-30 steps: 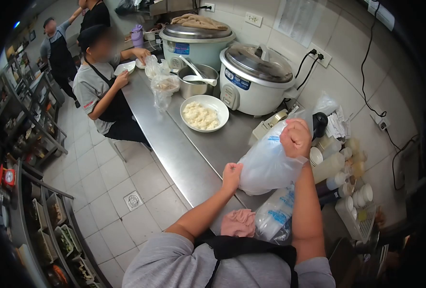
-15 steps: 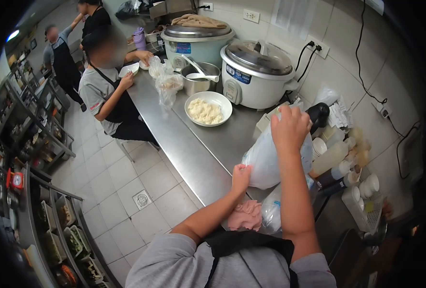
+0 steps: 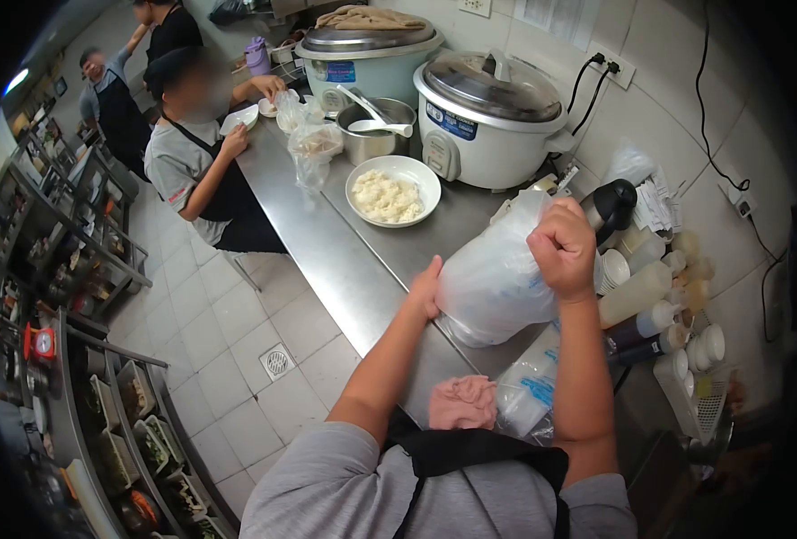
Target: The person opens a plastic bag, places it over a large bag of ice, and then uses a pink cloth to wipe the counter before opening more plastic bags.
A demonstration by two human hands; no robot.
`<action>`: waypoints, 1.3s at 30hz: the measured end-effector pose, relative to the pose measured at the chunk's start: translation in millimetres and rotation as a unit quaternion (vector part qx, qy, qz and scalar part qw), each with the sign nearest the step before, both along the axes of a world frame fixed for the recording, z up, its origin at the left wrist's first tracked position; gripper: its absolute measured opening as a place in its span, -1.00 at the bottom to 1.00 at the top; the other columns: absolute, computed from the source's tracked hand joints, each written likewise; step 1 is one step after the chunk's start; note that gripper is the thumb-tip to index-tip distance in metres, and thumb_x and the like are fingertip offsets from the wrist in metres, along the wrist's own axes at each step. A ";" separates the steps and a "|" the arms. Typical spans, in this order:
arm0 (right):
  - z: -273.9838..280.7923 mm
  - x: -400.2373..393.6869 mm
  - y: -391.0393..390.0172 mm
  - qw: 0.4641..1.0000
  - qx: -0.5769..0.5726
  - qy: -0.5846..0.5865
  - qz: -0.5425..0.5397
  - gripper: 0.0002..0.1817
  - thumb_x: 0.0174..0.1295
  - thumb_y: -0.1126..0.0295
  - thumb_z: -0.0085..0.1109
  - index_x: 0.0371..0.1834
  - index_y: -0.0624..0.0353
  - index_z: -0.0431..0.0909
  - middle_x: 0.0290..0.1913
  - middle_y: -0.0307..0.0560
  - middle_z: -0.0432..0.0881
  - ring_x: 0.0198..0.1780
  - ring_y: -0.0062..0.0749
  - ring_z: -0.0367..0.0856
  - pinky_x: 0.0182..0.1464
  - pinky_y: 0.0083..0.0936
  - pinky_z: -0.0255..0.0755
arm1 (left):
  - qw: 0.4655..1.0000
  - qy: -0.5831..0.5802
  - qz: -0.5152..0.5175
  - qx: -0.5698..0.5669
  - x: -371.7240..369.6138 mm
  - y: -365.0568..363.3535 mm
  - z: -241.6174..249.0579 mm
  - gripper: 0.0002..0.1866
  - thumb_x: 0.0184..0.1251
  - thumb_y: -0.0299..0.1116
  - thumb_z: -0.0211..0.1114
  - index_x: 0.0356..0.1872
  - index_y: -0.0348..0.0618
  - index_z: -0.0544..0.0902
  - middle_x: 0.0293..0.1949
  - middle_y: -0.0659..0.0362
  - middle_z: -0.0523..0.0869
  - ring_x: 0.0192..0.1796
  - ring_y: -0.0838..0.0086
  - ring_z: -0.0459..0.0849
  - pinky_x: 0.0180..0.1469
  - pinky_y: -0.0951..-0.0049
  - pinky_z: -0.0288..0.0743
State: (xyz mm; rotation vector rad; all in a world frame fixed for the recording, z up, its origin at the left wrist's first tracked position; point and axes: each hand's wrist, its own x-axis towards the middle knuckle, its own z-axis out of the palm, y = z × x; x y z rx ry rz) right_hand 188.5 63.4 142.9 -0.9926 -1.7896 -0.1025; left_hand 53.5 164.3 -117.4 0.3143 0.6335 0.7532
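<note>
Head view: my right hand (image 3: pixel 562 250) is fisted tight round the gathered neck of the plastic bag (image 3: pixel 493 283), which sits puffed on the steel counter (image 3: pixel 345 269); my left hand (image 3: pixel 428 287) cups its side. Sealing step, I'd say: next needs a firm twist.

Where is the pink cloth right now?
In the head view, the pink cloth lies on the steel counter near its front edge, left of a plastic bag pack.

The person wears a grey short-sleeved T-shirt (image 3: pixel 345 490) under a black apron strap (image 3: pixel 470 449), with both forearms bare
</note>
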 end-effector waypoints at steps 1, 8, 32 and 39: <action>-0.3 3.2 1.6 1.000 0.000 0.019 0.022 -0.84 -0.22 0.47 0.15 -0.77 0.14 0.35 -0.69 -0.21 0.36 -0.46 -0.35 0.33 -0.36 -0.53 0.26 | 0.997 0.061 0.029 0.048 0.9 -13.0 15.3 -0.68 0.22 -0.07 0.05 -0.40 -0.17 0.43 -0.44 0.20 0.51 -0.37 0.49 0.48 -0.26 0.47 0.41; -5.6 6.4 4.5 0.989 -0.050 0.141 0.001 -0.89 -0.11 0.43 0.14 -0.60 0.21 0.42 -0.53 -0.17 0.43 -0.36 -0.30 0.38 -0.28 -0.52 0.28 | 0.901 0.267 0.210 0.269 12.3 -62.6 12.4 -0.78 0.23 -0.23 0.07 -0.36 -0.18 0.37 -0.51 0.24 0.47 -0.46 0.66 0.37 -0.41 0.64 0.29; -9.0 6.7 -6.1 0.985 0.047 -0.061 -0.158 -0.81 -0.40 0.51 0.13 -0.66 0.15 0.32 -0.47 -0.13 0.43 -0.41 -0.23 0.37 -0.35 -0.46 0.30 | 0.963 0.214 0.090 0.141 10.6 -11.3 15.5 -0.67 0.26 -0.15 0.01 -0.36 -0.27 0.47 -0.41 0.13 0.57 -0.35 0.46 0.50 -0.25 0.47 0.40; -13.7 38.4 -1.2 0.999 0.032 0.037 -0.016 -0.79 -0.27 0.41 0.17 -0.57 0.23 0.38 -0.42 -0.05 0.47 -0.37 -0.25 0.41 -0.29 -0.54 0.30 | 0.861 0.348 0.158 0.334 4.9 -60.6 6.4 -0.75 0.26 -0.29 -0.01 -0.41 -0.32 0.46 -0.48 0.16 0.53 -0.40 0.57 0.44 -0.31 0.57 0.34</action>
